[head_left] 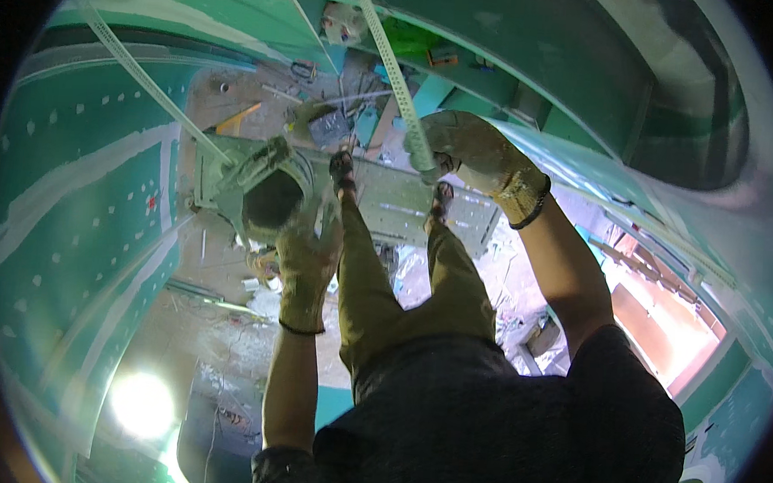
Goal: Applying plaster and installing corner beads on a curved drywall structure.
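Note:
My right hand (pixel 487 164), in a dusty work glove, is closed round the lower end of a pale perforated corner bead (pixel 387 62). The strip rises from it toward the upper left. My left hand (pixel 305 259), also gloved, is beside a plaster-caked bucket (pixel 272 199) with a dark inside. Its fingers look stretched out past the bucket's right side, though they are blurred. Whether they touch the rim I cannot tell. A second perforated strip (pixel 138 67) slants from the upper left down to the bucket's far left side.
My feet stand on a grey-green slatted platform (pixel 380 197). Below it, the floor (pixel 216 329) is strewn with scraps and dust. Green boards with white filler form the left wall (pixel 74 190); a curved panel (pixel 535 66) overhangs at upper right. A bright lamp (pixel 143 405) glows lower left.

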{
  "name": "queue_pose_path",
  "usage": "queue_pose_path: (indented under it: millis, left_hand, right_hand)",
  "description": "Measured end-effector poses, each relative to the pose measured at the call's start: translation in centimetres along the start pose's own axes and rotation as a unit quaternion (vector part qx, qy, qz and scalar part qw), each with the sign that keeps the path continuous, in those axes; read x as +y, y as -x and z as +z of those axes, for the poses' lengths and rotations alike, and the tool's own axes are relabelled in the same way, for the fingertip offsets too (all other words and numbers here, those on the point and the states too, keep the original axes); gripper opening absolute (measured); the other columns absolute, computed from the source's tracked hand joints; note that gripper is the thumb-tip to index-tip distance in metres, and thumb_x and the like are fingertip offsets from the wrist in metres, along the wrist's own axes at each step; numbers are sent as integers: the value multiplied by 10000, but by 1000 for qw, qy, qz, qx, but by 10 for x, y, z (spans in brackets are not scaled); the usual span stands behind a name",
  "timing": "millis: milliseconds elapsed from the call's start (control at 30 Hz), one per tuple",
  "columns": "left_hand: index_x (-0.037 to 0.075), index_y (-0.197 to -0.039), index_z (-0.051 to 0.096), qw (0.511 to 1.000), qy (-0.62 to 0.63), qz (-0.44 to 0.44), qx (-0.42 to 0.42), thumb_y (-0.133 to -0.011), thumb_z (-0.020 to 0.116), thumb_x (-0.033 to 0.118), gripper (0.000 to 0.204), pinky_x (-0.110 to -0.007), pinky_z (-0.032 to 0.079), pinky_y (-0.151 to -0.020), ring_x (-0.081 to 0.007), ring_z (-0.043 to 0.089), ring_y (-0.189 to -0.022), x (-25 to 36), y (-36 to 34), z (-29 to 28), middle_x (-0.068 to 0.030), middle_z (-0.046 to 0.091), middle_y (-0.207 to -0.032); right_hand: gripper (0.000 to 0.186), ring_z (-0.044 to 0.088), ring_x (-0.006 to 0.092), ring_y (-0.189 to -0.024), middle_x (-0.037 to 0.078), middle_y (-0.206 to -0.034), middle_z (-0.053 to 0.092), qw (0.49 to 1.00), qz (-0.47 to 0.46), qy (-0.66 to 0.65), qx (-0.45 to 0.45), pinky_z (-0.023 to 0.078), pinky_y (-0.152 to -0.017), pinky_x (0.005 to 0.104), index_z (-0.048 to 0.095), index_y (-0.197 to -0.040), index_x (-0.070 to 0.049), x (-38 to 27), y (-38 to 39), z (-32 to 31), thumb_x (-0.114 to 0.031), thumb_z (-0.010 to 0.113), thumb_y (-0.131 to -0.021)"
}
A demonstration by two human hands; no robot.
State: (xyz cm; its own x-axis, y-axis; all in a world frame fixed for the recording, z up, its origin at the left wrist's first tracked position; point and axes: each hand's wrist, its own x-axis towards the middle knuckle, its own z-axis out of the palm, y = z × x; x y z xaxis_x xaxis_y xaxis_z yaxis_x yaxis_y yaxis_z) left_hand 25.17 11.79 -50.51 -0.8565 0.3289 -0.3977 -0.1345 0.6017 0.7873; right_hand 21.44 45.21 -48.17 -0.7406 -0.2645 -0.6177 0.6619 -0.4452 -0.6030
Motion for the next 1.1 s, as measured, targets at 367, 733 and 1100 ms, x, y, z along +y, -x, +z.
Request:
queue_pose_path:
  millis: [367,733,1100]
  left_hand:
    - [142,-1434,622,772,-312,551,60,-830,771,215,627,-548,490,-1129,-361,579,-1329,265,-12,7,-129,613,-1406]
    - [110,-1426,615,778,-436,447,-68,-867,680,156,565,-479,577,-964,-350,703,-1039,354,33,27,-154,724,-1167]
    - [71,-1293,682,766,-414,457,-180,-899,654,172,408,-483,567,-799,-391,710,-903,408,55,24,-213,723,-1003]
  right_hand:
    - [323,646,175,-723,80,-899,669,916,-14,-284,-282,550,-654,344,666,-1131,19,10,171,12,-275,701,-1002]
    - [430,744,273,-865,149,-1076,763,968,-128,200,83,611,-773,406,691,-1219,-10,-37,289,-9,-357,741,-969]
    - [374,769,272,-918,109,-1160,775,564,-485,608,278,619,-818,402,723,-1271,-101,-80,373,-20,-282,746,-944]
